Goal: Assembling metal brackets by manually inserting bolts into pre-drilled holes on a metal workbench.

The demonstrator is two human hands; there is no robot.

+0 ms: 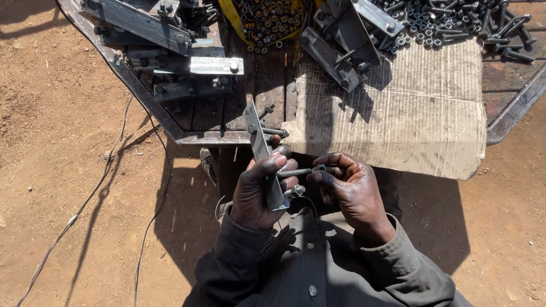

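Note:
My left hand [259,190] grips a flat grey metal bracket [257,133] that stands nearly upright, its top end reaching the table edge. Two bolts stick out of the bracket's upper part to the right, and another bolt end shows low down by my fingers. My right hand [347,187] pinches a nut [318,168] on the tip of a bolt [296,172] that passes through the bracket at mid height. Both hands are close together, just below the table's front edge.
A worn wooden table [205,136] with a metal rim holds stacked brackets [170,34] at left, more brackets [347,40] in the middle, loose bolts [455,23] at right, a yellow-edged heap of nuts [264,20] and a cardboard sheet [409,108]. Wires [114,165] trail across the dirt ground.

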